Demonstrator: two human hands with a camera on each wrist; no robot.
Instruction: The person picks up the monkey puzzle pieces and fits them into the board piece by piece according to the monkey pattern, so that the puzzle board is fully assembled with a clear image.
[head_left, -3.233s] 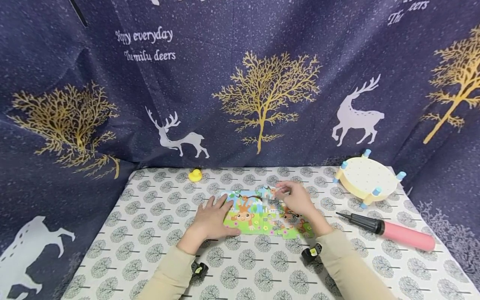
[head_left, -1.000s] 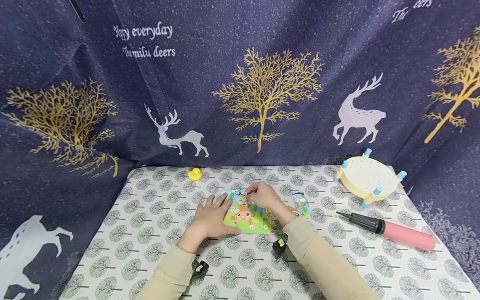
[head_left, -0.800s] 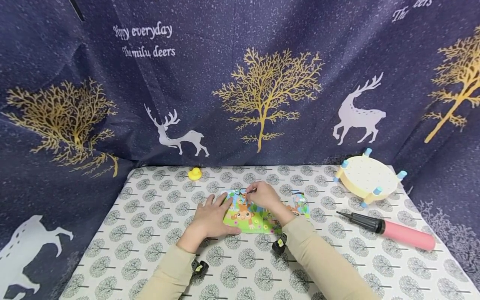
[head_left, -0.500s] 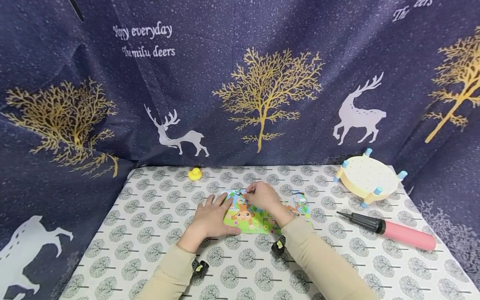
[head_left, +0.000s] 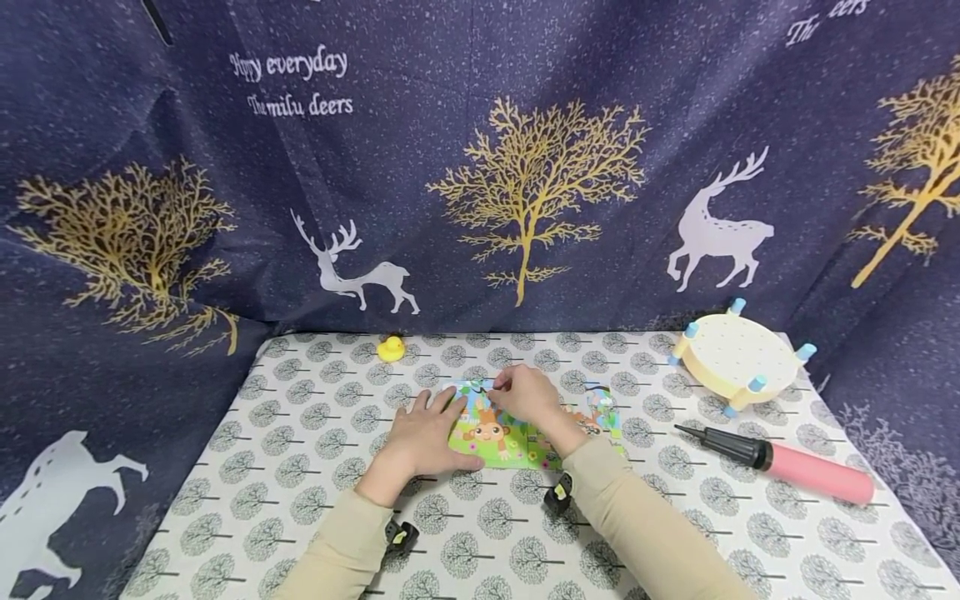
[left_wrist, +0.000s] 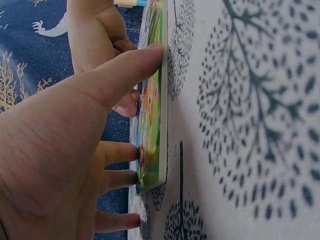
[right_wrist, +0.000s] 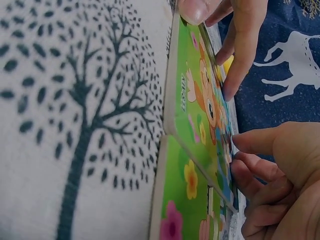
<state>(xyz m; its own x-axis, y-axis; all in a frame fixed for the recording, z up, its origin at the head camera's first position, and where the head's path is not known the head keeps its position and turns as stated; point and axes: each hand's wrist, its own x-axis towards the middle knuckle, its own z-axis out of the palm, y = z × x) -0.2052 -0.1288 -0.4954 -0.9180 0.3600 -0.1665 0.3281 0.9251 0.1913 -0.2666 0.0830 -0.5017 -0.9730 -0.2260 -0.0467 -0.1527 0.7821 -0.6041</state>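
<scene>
Monkey jigsaw puzzle lies flat at the centre of the tree-print desk. Left hand spreads over its 9 o'clock side, presumably bracing it; right hand pinches its 12 o'clock edge, seemingly for fine fitting. Rubber duck at 10 o'clock and pump near 3 leave working room.

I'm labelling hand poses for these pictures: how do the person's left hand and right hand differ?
The left hand has its fingers spread apart; the right hand has its fingers bent and bunched. The left hand is at the puzzle's left end; the right hand is over its far part. Both are bare.
</scene>
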